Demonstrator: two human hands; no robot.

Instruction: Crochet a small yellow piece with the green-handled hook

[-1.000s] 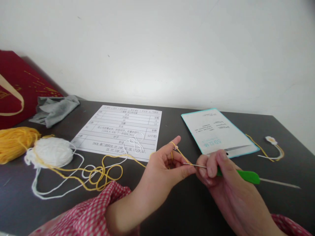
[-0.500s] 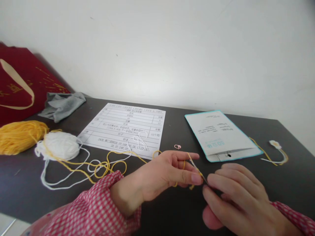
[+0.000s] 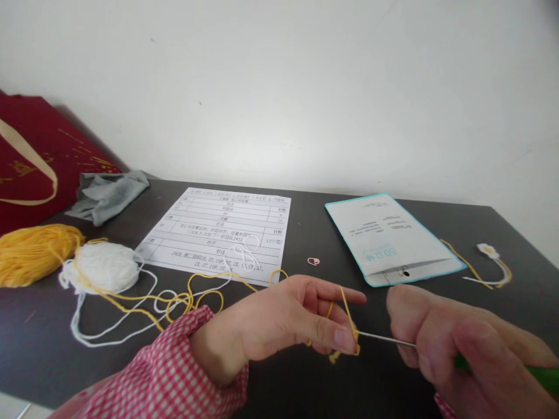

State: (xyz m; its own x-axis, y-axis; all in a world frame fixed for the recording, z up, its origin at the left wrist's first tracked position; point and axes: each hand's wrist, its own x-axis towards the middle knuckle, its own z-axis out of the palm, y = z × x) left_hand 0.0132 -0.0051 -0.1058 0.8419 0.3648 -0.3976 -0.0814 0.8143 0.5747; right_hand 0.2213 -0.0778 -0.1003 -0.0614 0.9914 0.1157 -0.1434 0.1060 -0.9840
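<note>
My left hand (image 3: 312,317) pinches a small piece of yellow crochet work (image 3: 357,343) between thumb and fingers. A strand of yellow yarn (image 3: 346,304) runs from it up over the outstretched index finger. In my right hand (image 3: 454,343) is a crochet hook (image 3: 386,338) with a thin metal shaft and a green handle. The hook's tip meets the yellow work at my left thumb; whether it passes through a loop I cannot tell. A short yellow tail hangs below the thumb.
Yellow yarn (image 3: 35,256) and a white yarn ball (image 3: 105,267) lie left, strands tangled before a printed sheet (image 3: 209,233). A pink stitch marker (image 3: 313,262), a white packet (image 3: 388,238) and a small crocheted flower (image 3: 487,251) lie rightward. A red bag (image 3: 43,157) and grey cloth (image 3: 111,195) stand far left.
My right hand has drawn away to the right and turned, so the hook's shaft and green handle now show. The hook lies flatter. My left hand has shifted slightly right and down.
</note>
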